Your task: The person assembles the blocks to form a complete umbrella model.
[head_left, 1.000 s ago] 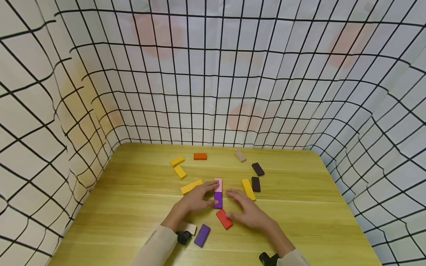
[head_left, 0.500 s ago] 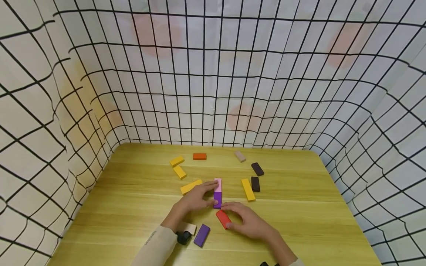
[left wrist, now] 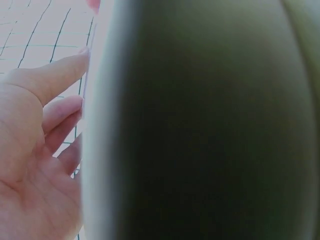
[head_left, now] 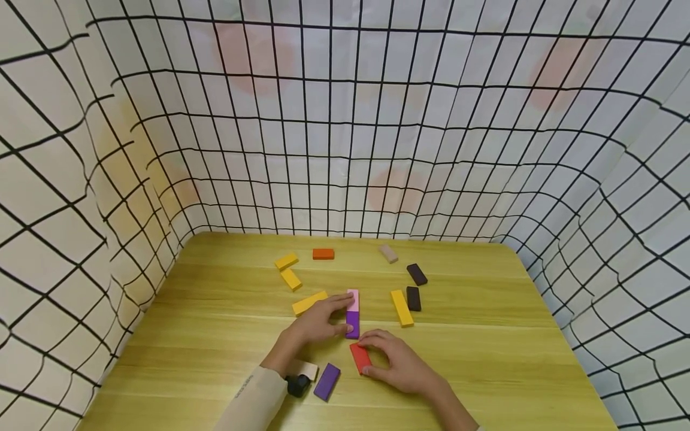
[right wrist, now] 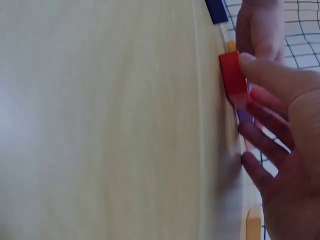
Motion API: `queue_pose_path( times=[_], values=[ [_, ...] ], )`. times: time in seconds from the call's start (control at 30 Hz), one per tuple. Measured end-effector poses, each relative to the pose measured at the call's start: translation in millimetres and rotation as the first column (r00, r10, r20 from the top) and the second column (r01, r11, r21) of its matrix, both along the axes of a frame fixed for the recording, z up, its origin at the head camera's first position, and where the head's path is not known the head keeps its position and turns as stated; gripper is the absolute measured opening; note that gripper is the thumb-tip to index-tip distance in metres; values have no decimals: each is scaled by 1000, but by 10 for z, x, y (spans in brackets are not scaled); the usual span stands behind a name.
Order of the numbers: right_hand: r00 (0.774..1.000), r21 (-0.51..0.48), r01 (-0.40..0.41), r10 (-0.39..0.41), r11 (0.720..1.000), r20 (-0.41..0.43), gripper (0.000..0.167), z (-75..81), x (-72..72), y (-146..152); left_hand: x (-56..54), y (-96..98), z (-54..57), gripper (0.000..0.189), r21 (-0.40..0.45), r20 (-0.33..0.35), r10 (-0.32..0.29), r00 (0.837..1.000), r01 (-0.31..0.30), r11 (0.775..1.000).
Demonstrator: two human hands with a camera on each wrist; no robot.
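Note:
In the head view my left hand [head_left: 318, 320] rests its fingertips on a pink block [head_left: 354, 304] and its thumb on a purple block [head_left: 352, 319]. These two blocks lie end to end in a line. Just nearer to me, my right hand [head_left: 400, 363] pinches a red block [head_left: 359, 359] between thumb and index finger. The right wrist view shows the thumb on one end of the red block [right wrist: 231, 75], its other fingers spread beside it. A large dark blur covers most of the left wrist view, with the left hand [left wrist: 40, 145] at its edge.
Yellow blocks [head_left: 309, 303] lie left and right of the row, black blocks [head_left: 414, 299] at right. An orange block [head_left: 323, 254] and a beige block [head_left: 389, 253] lie at the back. Another purple block [head_left: 327, 382] and a pale block [head_left: 308, 370] lie near my left wrist. Wire mesh [head_left: 345, 131] surrounds the table.
My right hand has come nearer to me and taken the red block between thumb and finger; the block has turned slightly more upright in view. The left hand has stayed in place.

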State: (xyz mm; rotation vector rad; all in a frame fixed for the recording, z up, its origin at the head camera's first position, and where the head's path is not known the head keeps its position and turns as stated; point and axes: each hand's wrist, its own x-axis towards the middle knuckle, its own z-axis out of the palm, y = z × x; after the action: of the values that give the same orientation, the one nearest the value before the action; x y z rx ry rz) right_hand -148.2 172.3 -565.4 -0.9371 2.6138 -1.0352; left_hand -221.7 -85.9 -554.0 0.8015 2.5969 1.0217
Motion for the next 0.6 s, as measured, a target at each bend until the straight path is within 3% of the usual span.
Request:
queue_pose_path(
  times=[0.37,0.6],
  values=[
    [989,27,115,-112,993,-96,49,-11,36,-181,6,-4,5,68,12,4,-1,1000,1,1000],
    [984,35,142,-137,989,-118,48,21,67,-215,14,-8,19,68,26,6,-7,1000,7,1000]
  ],
)
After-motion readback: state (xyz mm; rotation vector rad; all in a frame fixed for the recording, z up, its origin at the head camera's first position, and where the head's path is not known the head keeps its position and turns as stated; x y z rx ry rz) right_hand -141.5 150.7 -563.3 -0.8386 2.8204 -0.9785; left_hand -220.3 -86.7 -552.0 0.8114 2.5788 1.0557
